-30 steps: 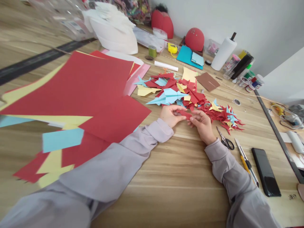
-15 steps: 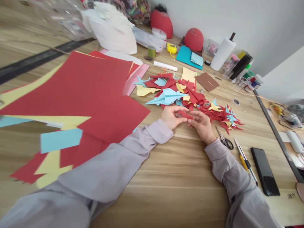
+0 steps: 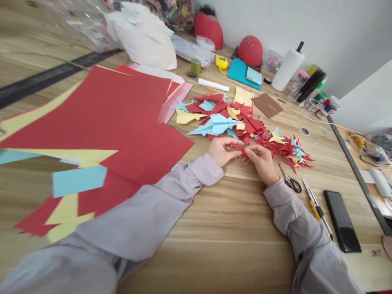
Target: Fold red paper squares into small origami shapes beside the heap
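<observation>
Grey sleeves (image 3: 171,204) lie at 8 and 5 o'clock, our clock centred on the small folded red paper (image 3: 237,147). At 4 we log a dark phone (image 3: 342,221), a cutter knife (image 3: 317,209) and scissors (image 3: 289,179). Our left hand (image 3: 223,151) and right hand (image 3: 261,161) pinch the small folded red paper between thumbs and fingers. Beyond, a folded-paper pile (image 3: 252,125) spans 10 to 3, blue plane (image 3: 217,123) on top; red dome (image 3: 250,50) stands farther off at 12.

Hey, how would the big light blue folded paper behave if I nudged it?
The light blue folded paper looks thin, so it's probably very light. Its creases likely stiffen it along its length. Nudged, it may slide, since it lies on the uneven paper pile.
</observation>
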Tool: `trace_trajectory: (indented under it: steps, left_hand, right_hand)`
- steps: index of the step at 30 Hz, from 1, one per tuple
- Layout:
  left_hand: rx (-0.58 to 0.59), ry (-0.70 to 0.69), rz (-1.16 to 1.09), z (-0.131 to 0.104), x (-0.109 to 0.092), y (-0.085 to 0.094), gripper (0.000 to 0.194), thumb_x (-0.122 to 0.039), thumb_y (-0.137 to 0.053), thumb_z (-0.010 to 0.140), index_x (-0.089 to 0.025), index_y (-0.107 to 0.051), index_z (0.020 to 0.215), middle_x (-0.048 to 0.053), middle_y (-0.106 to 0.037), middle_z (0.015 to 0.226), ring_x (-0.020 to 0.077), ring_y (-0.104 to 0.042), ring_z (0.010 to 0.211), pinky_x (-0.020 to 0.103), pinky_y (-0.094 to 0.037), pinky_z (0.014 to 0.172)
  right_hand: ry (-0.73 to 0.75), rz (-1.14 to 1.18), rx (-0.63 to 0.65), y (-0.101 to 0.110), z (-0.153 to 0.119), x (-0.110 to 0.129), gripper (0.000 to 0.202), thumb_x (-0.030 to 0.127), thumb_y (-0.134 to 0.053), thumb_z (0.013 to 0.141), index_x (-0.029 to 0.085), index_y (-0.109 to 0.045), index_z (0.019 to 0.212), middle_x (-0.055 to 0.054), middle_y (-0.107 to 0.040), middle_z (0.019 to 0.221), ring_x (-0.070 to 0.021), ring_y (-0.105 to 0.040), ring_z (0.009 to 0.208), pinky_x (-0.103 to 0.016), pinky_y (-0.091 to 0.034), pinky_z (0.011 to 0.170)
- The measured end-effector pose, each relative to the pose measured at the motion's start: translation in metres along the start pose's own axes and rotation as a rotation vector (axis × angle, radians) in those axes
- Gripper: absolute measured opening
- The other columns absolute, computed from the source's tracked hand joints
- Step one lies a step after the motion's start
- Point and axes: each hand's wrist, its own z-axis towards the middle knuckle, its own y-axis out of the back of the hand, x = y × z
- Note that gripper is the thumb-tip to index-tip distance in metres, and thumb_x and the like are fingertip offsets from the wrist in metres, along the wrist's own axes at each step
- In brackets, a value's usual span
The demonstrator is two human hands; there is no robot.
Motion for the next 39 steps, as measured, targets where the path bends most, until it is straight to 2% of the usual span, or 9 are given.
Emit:
trace_trajectory:
  steps: [3,9,15,21,24,28,33,39]
  left_hand:
    - [0.003,-0.009,0.028,-0.001,-0.001,-0.001,0.028,-0.022,-0.074,0.055,-0.012,-0.072,0.081,0.004,-0.068,0.066,0.0126,-0.06,0.049,0.025,-0.051,0.051]
    - [-0.035,-0.038,0.131,0.0,-0.003,-0.001,0.016,-0.023,-0.071,0.061,-0.013,-0.073,0.073,0.003,-0.066,0.056,0.0122,-0.058,0.045,0.024,-0.048,0.048]
    - [-0.036,0.047,0.023,0.0,-0.008,-0.001,0.01,-0.02,-0.074,0.056,-0.014,-0.072,0.064,0.002,-0.065,0.055,0.0117,-0.057,0.045,0.025,-0.05,0.05]
    - [-0.018,0.054,0.011,0.0,-0.011,-0.002,0.011,-0.019,-0.074,0.055,-0.014,-0.072,0.064,0.002,-0.065,0.055,0.0121,-0.057,0.047,0.027,-0.051,0.052]
    - [-0.015,0.056,0.011,-0.001,-0.01,-0.002,0.013,-0.021,-0.073,0.058,-0.013,-0.072,0.068,0.002,-0.065,0.057,0.0129,-0.058,0.048,0.028,-0.051,0.054]
    - [0.011,0.044,0.009,-0.002,-0.009,-0.002,0.024,-0.024,-0.072,0.06,-0.012,-0.073,0.081,0.002,-0.066,0.061,0.0119,-0.057,0.048,0.027,-0.05,0.053]
    - [0.058,0.004,0.005,-0.002,-0.005,-0.002,0.048,-0.023,-0.08,0.049,-0.011,-0.069,0.094,0.005,-0.068,0.079,0.0113,-0.059,0.055,0.026,-0.05,0.057]
    - [-0.021,0.05,-0.083,0.002,-0.002,0.0,0.049,-0.022,-0.078,0.051,-0.01,-0.066,0.096,0.001,-0.064,0.063,0.0116,-0.058,0.049,0.027,-0.05,0.055]
  right_hand:
    - [0.021,-0.075,-0.008,-0.001,0.0,-0.001,0.031,0.048,-0.066,0.071,0.018,-0.058,0.067,0.001,-0.061,0.055,-0.0106,-0.054,0.047,-0.024,-0.046,0.047]
    - [0.072,-0.101,-0.002,0.002,0.001,-0.006,0.031,0.048,-0.065,0.072,0.019,-0.056,0.066,0.003,-0.058,0.051,-0.0104,-0.052,0.046,-0.024,-0.043,0.046]
    - [0.052,-0.047,0.023,0.003,0.0,-0.005,0.028,0.043,-0.065,0.075,0.019,-0.057,0.062,0.003,-0.056,0.05,-0.0098,-0.05,0.046,-0.023,-0.041,0.047]
    - [0.042,-0.076,0.066,0.001,-0.001,-0.002,0.027,0.046,-0.064,0.075,0.019,-0.06,0.071,0.001,-0.061,0.063,-0.0108,-0.053,0.054,-0.024,-0.045,0.05]
    - [0.051,-0.072,0.084,0.001,-0.001,-0.002,0.027,0.045,-0.064,0.074,0.019,-0.06,0.071,0.0,-0.062,0.064,-0.0106,-0.053,0.054,-0.024,-0.045,0.05]
    - [0.029,0.008,0.036,0.002,0.0,-0.002,0.024,0.041,-0.066,0.074,0.018,-0.06,0.068,0.002,-0.059,0.056,-0.0097,-0.052,0.049,-0.023,-0.044,0.048]
    - [-0.011,0.069,0.0,0.002,0.001,-0.002,0.025,0.041,-0.067,0.072,0.018,-0.059,0.066,0.004,-0.057,0.052,-0.0091,-0.051,0.045,-0.021,-0.043,0.045]
    - [-0.035,0.092,-0.033,0.001,0.001,-0.002,0.03,0.048,-0.065,0.073,0.019,-0.058,0.066,0.004,-0.056,0.054,-0.0097,-0.052,0.046,-0.022,-0.043,0.045]
